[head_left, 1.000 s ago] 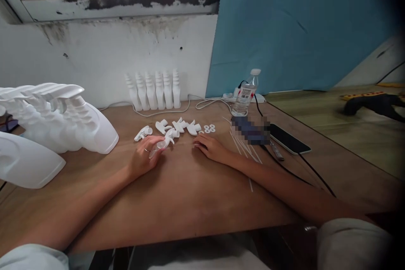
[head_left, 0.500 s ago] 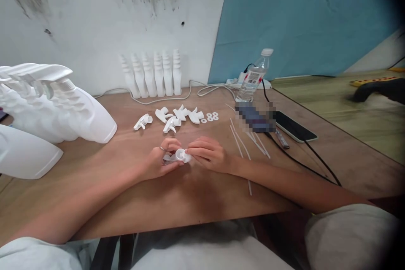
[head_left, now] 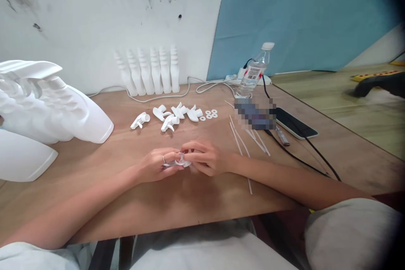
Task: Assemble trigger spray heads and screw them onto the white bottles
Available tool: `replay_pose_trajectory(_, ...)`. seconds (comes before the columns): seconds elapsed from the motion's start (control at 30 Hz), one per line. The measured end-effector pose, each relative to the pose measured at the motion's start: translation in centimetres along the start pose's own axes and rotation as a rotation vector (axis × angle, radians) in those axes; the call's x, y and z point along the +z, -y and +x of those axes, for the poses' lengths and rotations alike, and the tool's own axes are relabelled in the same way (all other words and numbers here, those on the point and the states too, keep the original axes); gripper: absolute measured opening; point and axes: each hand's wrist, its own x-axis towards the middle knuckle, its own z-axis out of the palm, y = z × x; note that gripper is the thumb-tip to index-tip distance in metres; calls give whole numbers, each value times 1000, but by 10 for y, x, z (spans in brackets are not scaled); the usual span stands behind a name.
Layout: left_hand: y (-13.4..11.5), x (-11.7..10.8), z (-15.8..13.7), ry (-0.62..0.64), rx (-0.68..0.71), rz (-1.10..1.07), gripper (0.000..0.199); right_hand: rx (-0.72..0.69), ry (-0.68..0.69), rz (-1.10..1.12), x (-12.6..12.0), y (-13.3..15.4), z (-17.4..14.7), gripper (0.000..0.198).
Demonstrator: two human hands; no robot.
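My left hand (head_left: 154,164) is closed around a white trigger spray head (head_left: 181,161), whose round cap opening faces up toward me. At that opening, the fingertips of my right hand (head_left: 207,158) pinch a small white washer, now mostly hidden by the fingers. Both hands meet low over the table near its front. Beyond them lie several more trigger spray heads (head_left: 171,122), with a small group of flat white washers (head_left: 203,118) to their right. Thin white dip tubes (head_left: 236,136) are scattered to the right of my right hand.
Large white bottles (head_left: 85,114) lie stacked at the left. Several slim white bottles (head_left: 175,71) stand along the wall. On the right are a water bottle (head_left: 253,74), a phone (head_left: 294,123), a pixelated object (head_left: 255,114), a power strip and black cables (head_left: 297,161).
My right fingers have moved over the spray head's cap opening, and my left fingers have closed in around it. The whole view has shifted slightly.
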Motion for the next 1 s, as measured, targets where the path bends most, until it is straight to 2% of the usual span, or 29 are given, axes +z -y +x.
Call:
replay_pose_trajectory(0.17,-2,-1,4,-21,49,9,11,16,-3,11,0,1,2,26)
replay_pose_trajectory(0.37,-5,0,6,-100,91,48,7,5,13,-110,3,7,5,30)
replay_pose_trajectory(0.5,-4,2,2,-188,14,103,14,72,76,-185,-2,14,9,34)
replay_pose_trajectory(0.63,-2,1,-1,-112,-81,92,22,154,16,-164,-24,6,9,34)
replay_pose_trajectory(0.67,-2,1,-1,-87,-68,87,24,234,-11,-193,-34,2,8,31)
replay_pose_trajectory(0.73,-3,0,1,-52,-4,83,25,500,4,-303,-59,-9,7,24)
replay_pose_trajectory(0.77,-4,0,3,-45,25,82,24,673,80,-377,-73,-14,5,25)
replay_pose_trajectory(0.83,-7,0,6,-63,50,81,22,1029,316,-472,-101,-22,2,36)
replay_pose_trajectory(0.9,-8,0,8,-90,53,81,20,1317,591,-409,-121,-27,-4,47)
replay_pose_trajectory(0.97,-9,0,8,-96,50,78,21,1494,771,-223,-130,-30,-9,50)
replay_pose_trajectory(1.0,-8,0,7,-91,47,76,21,1539,817,-117,-130,-32,-12,49)
